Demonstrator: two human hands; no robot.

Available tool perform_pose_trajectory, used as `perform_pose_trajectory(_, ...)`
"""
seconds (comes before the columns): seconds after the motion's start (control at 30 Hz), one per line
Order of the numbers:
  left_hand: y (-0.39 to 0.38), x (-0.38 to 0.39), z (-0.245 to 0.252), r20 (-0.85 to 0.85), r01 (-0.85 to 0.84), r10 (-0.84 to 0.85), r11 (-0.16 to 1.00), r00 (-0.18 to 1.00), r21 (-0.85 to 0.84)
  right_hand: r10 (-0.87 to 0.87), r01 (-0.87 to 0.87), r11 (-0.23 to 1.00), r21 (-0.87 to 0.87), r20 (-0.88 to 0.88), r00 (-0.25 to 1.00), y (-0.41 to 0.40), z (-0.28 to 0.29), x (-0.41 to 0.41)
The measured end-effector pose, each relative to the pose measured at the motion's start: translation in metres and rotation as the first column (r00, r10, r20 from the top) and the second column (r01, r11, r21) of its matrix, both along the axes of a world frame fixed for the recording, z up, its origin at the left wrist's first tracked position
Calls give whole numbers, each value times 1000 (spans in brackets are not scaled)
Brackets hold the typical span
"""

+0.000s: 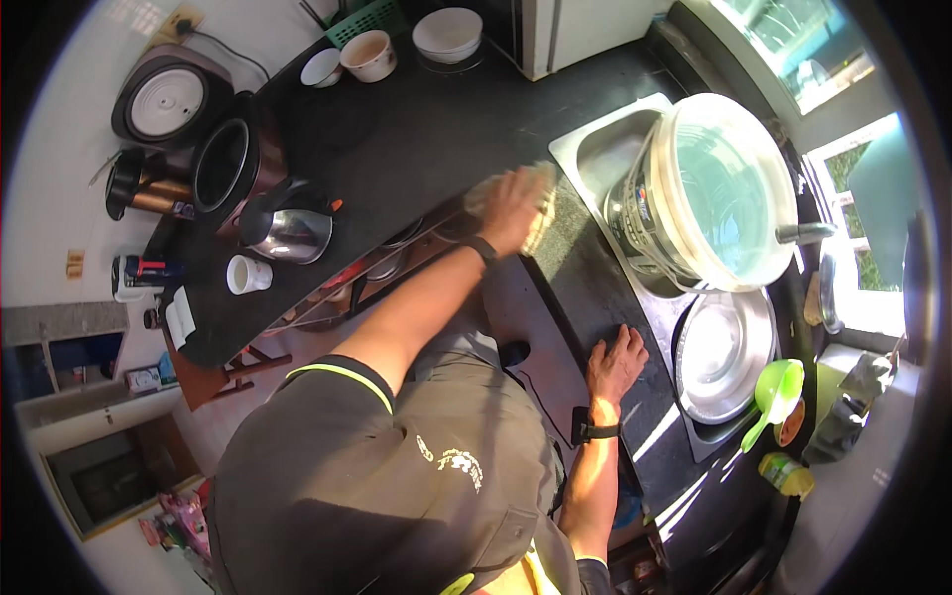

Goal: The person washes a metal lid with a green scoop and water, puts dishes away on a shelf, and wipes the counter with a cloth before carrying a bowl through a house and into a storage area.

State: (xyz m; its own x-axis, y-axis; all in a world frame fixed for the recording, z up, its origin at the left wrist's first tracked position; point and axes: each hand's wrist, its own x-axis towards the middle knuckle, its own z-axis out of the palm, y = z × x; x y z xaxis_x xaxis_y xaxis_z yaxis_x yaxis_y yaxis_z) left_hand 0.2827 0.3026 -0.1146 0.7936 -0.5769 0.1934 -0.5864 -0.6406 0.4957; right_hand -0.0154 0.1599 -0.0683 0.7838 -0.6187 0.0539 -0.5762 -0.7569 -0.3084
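Observation:
My left hand (513, 208), with a dark band on its wrist, holds a pale, crumpled cloth (547, 212) against the black countertop (416, 134), at the inner corner beside the sink. The cloth is partly hidden under the hand and blurred. My right hand (617, 364) rests palm down, its fingers apart, on the counter strip in front of the sink (587, 149); it holds nothing. In the sink stands a large bucket (639, 216) of water, below the faucet (803, 233). A shiny metal basin (725, 357) sits nearer my right hand.
A kettle (297, 234), a white cup (249, 274), a cooker pot (223, 163) and a rice cooker (167, 100) stand on the left. Several bowls (446, 33) and a green basket (364, 22) are at the back. A green dipper (779, 390) and a yellow bottle (786, 474) are at the right.

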Motion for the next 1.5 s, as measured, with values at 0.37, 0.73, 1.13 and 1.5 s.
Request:
perform_pose_trajectory(0.37,231,87,-28,256,-774,749,633,612,-1,-15,2,991,-130,-96,995,-2,-1,24)
perform_pose_trajectory(0.73,48,122,-4,172,-348,343,938,923,-3,-210,207,978,-40,-267,940,9,0,71)
perform_pose_trajectory(1.13,-216,223,-34,147,274,-259,957,955,-92,-350,344,937,-62,-209,913,22,4,96)
perform_pose_trajectory(1.5,-351,331,-54,54,440,-438,897,897,-44,-380,425,901,84,-318,869,26,9,108)
